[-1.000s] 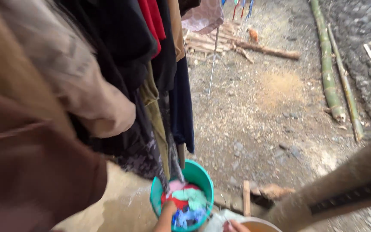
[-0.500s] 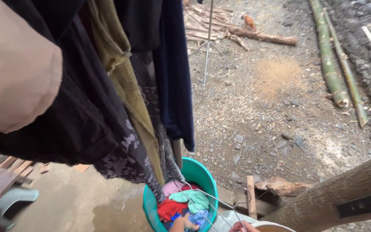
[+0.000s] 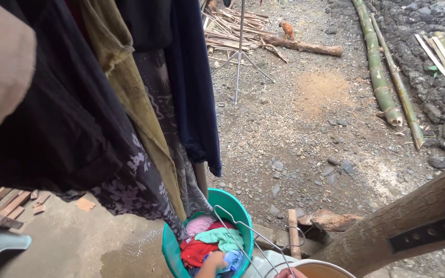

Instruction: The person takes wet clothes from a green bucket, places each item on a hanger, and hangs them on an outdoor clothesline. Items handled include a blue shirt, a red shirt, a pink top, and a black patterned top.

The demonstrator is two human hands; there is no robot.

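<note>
Left hand (image 3: pixel 213 262) closes on blue cloth (image 3: pixel 233 260) in the teal basin (image 3: pixel 168 247); right hand (image 3: pixel 289 273) pinches wire hangers (image 3: pixel 243 231) stretching toward 10 o'clock.

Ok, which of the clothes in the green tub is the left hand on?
The blue piece at the near edge of the green tub: the left hand rests against it. The red, mint-green and pink pieces lie farther back.

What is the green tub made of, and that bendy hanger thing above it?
The green tub looks like plastic: smooth, slightly shiny, with one even colour and a rolled rim. The hanger seems to be thin grey metal wire, bent into loops; whether it is coated is hard to tell.
</note>
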